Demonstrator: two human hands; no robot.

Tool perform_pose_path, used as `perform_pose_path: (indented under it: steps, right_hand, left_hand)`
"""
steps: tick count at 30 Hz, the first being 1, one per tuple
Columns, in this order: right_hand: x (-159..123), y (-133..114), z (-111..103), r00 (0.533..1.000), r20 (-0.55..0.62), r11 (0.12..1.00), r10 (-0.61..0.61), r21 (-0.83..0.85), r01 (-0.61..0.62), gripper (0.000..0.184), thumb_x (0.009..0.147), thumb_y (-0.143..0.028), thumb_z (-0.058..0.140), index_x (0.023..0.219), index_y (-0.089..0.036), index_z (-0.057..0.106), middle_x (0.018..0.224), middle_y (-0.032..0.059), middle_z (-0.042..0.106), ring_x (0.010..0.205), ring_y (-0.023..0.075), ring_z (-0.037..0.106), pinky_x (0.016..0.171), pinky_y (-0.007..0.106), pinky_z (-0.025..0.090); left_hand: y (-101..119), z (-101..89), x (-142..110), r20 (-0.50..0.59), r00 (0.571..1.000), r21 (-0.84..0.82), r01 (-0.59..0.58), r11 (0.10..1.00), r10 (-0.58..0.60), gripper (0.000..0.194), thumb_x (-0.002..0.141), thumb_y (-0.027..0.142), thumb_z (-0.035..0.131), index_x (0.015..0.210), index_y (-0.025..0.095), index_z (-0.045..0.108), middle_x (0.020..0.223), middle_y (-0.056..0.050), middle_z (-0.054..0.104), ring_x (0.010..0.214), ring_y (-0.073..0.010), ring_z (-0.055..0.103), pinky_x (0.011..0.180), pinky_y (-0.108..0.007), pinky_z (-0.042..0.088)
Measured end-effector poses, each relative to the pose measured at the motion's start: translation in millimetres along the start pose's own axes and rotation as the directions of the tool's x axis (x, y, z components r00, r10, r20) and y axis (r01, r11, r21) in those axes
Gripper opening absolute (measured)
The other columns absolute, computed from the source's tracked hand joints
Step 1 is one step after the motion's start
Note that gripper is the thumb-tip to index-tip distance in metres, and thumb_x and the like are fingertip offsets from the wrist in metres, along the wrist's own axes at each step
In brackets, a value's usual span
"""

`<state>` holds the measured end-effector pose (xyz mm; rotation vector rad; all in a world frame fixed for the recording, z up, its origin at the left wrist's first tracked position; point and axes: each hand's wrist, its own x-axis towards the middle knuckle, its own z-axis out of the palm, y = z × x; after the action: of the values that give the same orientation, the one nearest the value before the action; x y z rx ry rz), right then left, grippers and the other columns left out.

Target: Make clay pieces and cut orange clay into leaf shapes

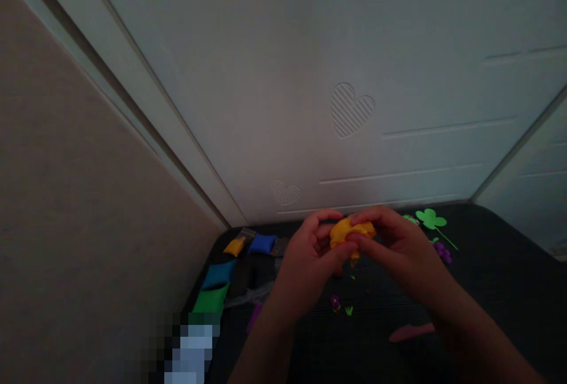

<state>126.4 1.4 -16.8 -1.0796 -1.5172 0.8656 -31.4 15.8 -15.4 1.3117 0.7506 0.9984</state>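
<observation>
Both hands meet above a dark table, around a lump of yellow modelling clay (341, 231). My left hand (310, 260) grips the clay's left side between thumb and curled fingers. From the right, my right hand (401, 248) pinches the same lump, its thumb and fingertips pressed onto the front and top. A small bit of yellow hangs below the lump. On the table under the hands lie a small purple clay flower (335, 301) and a little green clay sprig (349, 311). Nearer my right forearm is a pink clay tool (410, 332), partly hidden by that arm.
Clay packets lie at the left: yellow (234, 247), blue (263, 244), teal (218, 275) and green (211, 299). At the right rear are a green clover shape (430, 219) and a purple clay cluster (443, 252). A white panel with hearts (352, 109) stands behind the table (487, 266).
</observation>
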Motion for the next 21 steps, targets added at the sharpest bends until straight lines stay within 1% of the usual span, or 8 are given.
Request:
perform_pose_path:
  steps: [4, 8, 10, 12, 15, 18, 19, 21]
  right_hand:
    - [-1.6, -3.7, 2.3, 0.996, -0.075, 0.99, 0.042, 0.138, -0.031, 0.016, 0.075, -0.032, 0.067, 0.087, -0.024, 0.061, 0.084, 0.0009, 0.066, 0.075, 0.0153, 0.064, 0.067, 0.028, 0.052]
    - [0.9, -1.4, -1.3, 0.975, -0.209, 0.964, 0.079, 0.265, -0.022, 0.017, 0.072, -0.03, 0.071, 0.084, -0.025, 0.06, 0.078, -0.0016, 0.065, 0.068, 0.0127, 0.063, 0.06, 0.024, 0.051]
    - [4.5, 1.3, -8.2, 0.943, -0.315, 0.948, 0.109, 0.32, -0.003, 0.018, 0.071, -0.028, 0.072, 0.083, -0.027, 0.059, 0.076, -0.0029, 0.064, 0.064, 0.0116, 0.06, 0.056, 0.023, 0.049]
    - [8.8, 3.2, -19.5, 0.894, -0.428, 0.925, 0.134, 0.378, 0.043, 0.015, 0.072, -0.026, 0.07, 0.083, -0.026, 0.059, 0.074, -0.0039, 0.061, 0.061, 0.0102, 0.057, 0.057, 0.023, 0.048]
    - [13.5, 2.9, -40.9, 0.84, -0.526, 0.872, 0.134, 0.465, 0.152, 0.007, 0.077, -0.023, 0.066, 0.078, -0.026, 0.059, 0.079, -0.0025, 0.057, 0.074, 0.0106, 0.057, 0.071, 0.023, 0.049]
    - [14.8, 1.4, -55.0, 0.839, -0.517, 0.871, 0.173, 0.478, 0.114, 0.007, 0.083, -0.03, 0.059, 0.077, -0.033, 0.058, 0.101, -0.0011, 0.058, 0.103, 0.0139, 0.053, 0.085, 0.02, 0.045]
    - [14.7, 1.5, -55.7, 0.837, -0.52, 0.879, 0.171, 0.464, 0.108, 0.006, 0.084, -0.031, 0.058, 0.079, -0.034, 0.058, 0.106, -0.0017, 0.057, 0.108, 0.015, 0.051, 0.087, 0.022, 0.045]
    - [13.9, 2.7, -50.2, 0.838, -0.53, 0.893, 0.133, 0.43, 0.131, 0.004, 0.081, -0.031, 0.061, 0.082, -0.033, 0.058, 0.106, -0.0018, 0.06, 0.104, 0.0167, 0.054, 0.085, 0.026, 0.048]
  left_hand:
    - [2.3, 1.5, -2.3, -0.048, 0.998, 0.042, -0.025, 0.999, 0.027, 0.025, 0.077, 0.026, 0.066, 0.099, 0.023, 0.055, 0.086, 0.0, 0.067, 0.072, -0.0109, 0.061, 0.058, -0.018, 0.044]
    - [5.6, 4.8, -4.1, -0.07, 0.997, 0.076, -0.032, 0.997, 0.037, 0.021, 0.077, 0.028, 0.065, 0.095, 0.021, 0.058, 0.079, 0.001, 0.066, 0.065, -0.009, 0.058, 0.055, -0.018, 0.043]
    - [6.7, 3.0, -4.3, -0.063, 0.997, 0.097, -0.03, 0.995, 0.036, 0.019, 0.078, 0.028, 0.064, 0.094, 0.02, 0.059, 0.074, 0.001, 0.065, 0.062, -0.0087, 0.058, 0.054, -0.018, 0.043]
    - [6.6, -2.2, -3.4, -0.075, 0.997, 0.089, -0.029, 0.996, 0.036, 0.017, 0.078, 0.028, 0.063, 0.093, 0.019, 0.059, 0.071, 0.001, 0.064, 0.06, -0.0085, 0.058, 0.053, -0.018, 0.044]
    - [4.5, -13.8, 0.4, -0.135, 0.989, 0.0, -0.064, 0.998, 0.064, 0.015, 0.077, 0.025, 0.065, 0.09, 0.019, 0.06, 0.069, 0.002, 0.065, 0.059, -0.0074, 0.059, 0.055, -0.018, 0.047]
    - [2.5, -24.4, 5.9, -0.205, 0.975, -0.103, -0.11, 0.989, 0.087, 0.014, 0.075, 0.022, 0.067, 0.088, 0.019, 0.062, 0.069, 0.003, 0.066, 0.056, -0.0062, 0.059, 0.057, -0.017, 0.048]
    - [2.2, -26.8, 7.6, -0.229, 0.969, -0.131, -0.12, 0.984, 0.088, 0.015, 0.074, 0.022, 0.068, 0.087, 0.019, 0.062, 0.07, 0.003, 0.067, 0.056, -0.0061, 0.059, 0.056, -0.017, 0.048]
    - [1.6, -29.3, 10.2, -0.275, 0.957, -0.165, -0.137, 0.977, 0.088, 0.017, 0.073, 0.023, 0.069, 0.088, 0.019, 0.063, 0.072, 0.003, 0.067, 0.056, -0.0063, 0.059, 0.055, -0.017, 0.049]
